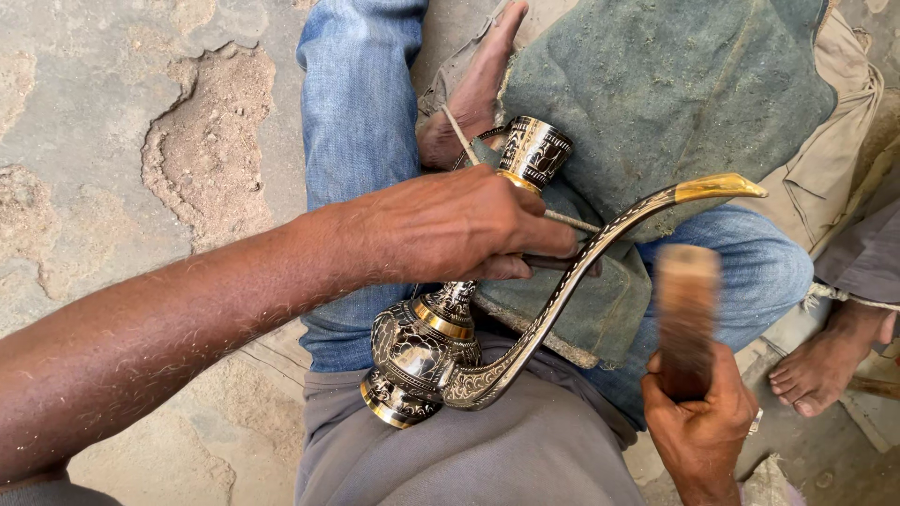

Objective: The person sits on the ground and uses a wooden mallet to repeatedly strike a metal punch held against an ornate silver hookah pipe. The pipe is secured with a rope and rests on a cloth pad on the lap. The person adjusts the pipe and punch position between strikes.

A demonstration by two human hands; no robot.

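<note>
A black-and-brass engraved ewer (422, 351) with a long curved spout (600, 244) lies across my lap on a green-grey cloth (656, 84). My left hand (450, 225) is closed around a thin dark metal tool (562, 262) whose tip rests against the spout. A thin stick (459, 136) runs under that hand. My right hand (698, 422) grips a wooden mallet (686, 314), raised and blurred, just right of the spout. My bare foot (469, 94) rests beside the ewer's flared neck (534, 150).
I sit on rough stone ground (112, 112) with a sandy broken patch (202, 150). Another person's bare foot (825, 361) and cloth-covered leg (867, 253) are at the right edge. My jeans (356, 103) and grey garment (487, 450) fill the middle.
</note>
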